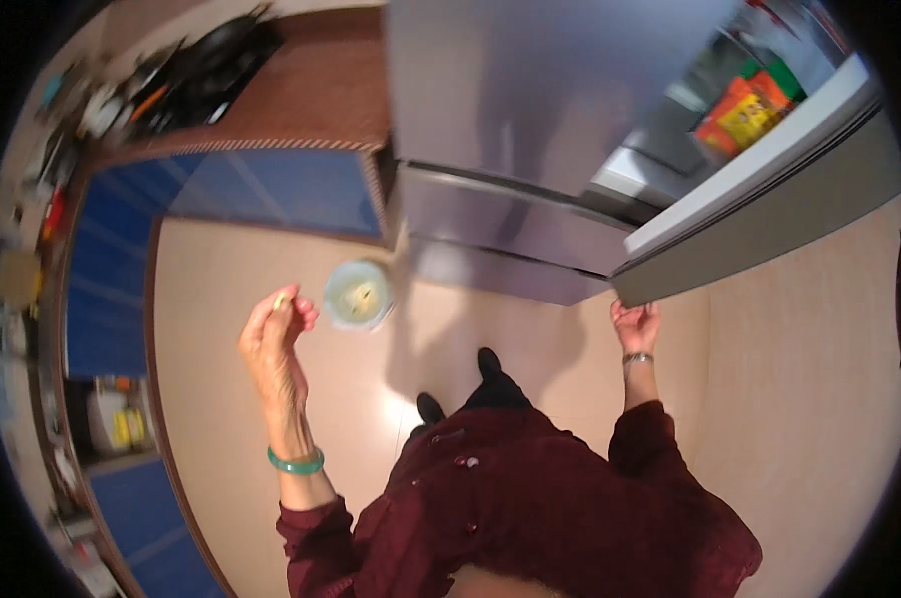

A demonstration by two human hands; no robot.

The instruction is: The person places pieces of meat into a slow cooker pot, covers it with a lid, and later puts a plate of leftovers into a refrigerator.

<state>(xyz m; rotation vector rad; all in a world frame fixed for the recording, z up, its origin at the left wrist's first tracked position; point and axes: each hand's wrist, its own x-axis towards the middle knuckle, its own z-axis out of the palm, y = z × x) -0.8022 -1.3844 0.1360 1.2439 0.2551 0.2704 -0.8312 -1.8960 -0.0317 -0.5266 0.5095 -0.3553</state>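
My left hand (278, 321), a green bangle at its wrist, has its fingers closed on a small yellowish piece (281, 300) that I cannot name. Just right of it, lower down on the floor, stands a round pale bin (359, 295) with some scraps inside. At the right, my right hand (637, 325) touches the bottom edge of the open refrigerator door (764, 217), its fingers partly hidden behind that edge. Orange, yellow and green packets (749, 112) show inside the open compartment. The other refrigerator door (495, 90) is shut.
Blue cabinets (271, 190) under a brown countertop (323, 82) run along the left and upper left. A stove with a black pan (226, 41) is on the counter. Refrigerator drawers (510, 224) are in front of my feet. An open shelf (118, 467) breaks the left cabinets.
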